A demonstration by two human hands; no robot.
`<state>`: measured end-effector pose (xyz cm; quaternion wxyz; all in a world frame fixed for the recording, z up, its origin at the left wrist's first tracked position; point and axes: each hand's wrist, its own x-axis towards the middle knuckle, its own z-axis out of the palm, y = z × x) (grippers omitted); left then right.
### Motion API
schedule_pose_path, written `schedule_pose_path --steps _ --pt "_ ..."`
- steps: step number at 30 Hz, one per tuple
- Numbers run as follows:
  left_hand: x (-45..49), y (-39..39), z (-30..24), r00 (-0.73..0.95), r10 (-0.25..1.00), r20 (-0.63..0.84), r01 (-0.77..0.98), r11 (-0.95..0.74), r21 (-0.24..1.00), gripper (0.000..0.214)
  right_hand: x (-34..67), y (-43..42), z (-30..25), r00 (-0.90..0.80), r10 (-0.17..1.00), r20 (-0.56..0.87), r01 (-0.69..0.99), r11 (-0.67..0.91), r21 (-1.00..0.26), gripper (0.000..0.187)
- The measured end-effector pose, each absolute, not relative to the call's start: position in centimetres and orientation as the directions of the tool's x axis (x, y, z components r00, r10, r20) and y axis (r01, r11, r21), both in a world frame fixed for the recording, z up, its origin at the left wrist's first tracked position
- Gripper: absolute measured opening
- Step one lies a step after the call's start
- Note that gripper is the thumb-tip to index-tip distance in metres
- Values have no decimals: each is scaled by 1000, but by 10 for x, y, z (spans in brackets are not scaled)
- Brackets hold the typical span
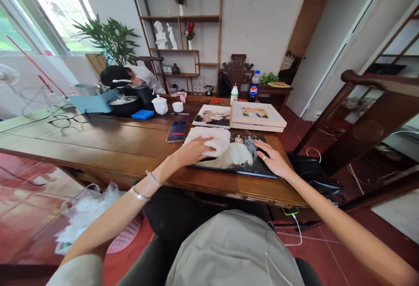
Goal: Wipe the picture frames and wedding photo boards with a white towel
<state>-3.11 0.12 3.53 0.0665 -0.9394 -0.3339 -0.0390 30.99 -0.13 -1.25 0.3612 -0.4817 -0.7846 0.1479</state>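
Note:
A large glossy wedding photo print (244, 157) lies flat near the front edge of the wooden table (108, 146). My left hand (194, 150) presses a white cloth (209, 139) onto the print's left part, its fingers curled over the cloth. My right hand (273, 159) rests flat on the print's right edge with fingers spread, holding nothing. Behind the print sit another photo (212, 116) and a stack of pale framed pictures (257, 116).
A phone (177, 131) lies left of the cloth. Farther back are glasses (65, 121), a pot (122, 105), white cups (160, 105), a glue bottle (233, 94) and a cola bottle (254, 86). A person leans at the far end. A wooden chair (376, 115) stands right.

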Motion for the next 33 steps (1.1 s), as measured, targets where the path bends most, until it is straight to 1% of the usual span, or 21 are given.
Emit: schedule_pose_path --steps 5,7,10,12,16,18,20,22,26,30,33 --pt "-16 43 36 728 657 194 681 -726 -95 31 310 -1 -13 -278 862 425 644 495 -583 39" --pt "-12 42 37 728 660 184 682 -725 -98 30 310 -1 -13 -274 863 425 648 492 -581 39" --pt "-8 18 40 749 648 138 661 -744 -98 30 310 -1 -14 -273 864 423 654 489 -578 39" --pt "-6 -11 41 781 615 113 624 -776 -93 30 309 -1 -14 -274 863 425 652 491 -578 39" --pt "0 -71 39 861 492 132 507 -852 -135 25 309 -1 -14 -268 861 433 644 494 -584 39" --pt "4 -86 38 880 456 133 474 -865 -164 23 310 -1 -14 -267 861 432 642 494 -586 39" --pt "8 -86 40 885 443 142 462 -871 -167 22 310 0 -14 -267 862 430 642 492 -588 39" --pt "11 -69 43 878 456 143 474 -869 -142 23 310 0 -15 -266 862 432 643 492 -587 39" --pt "18 -9 46 824 557 106 566 -818 -99 28 310 0 -15 -274 856 439 644 502 -577 39" --pt "31 40 42 792 588 166 602 -797 -53 32 311 0 -16 -269 856 441 649 500 -574 40" --pt "43 42 40 739 645 194 665 -744 -59 33 311 0 -15 -270 857 439 642 500 -581 39"
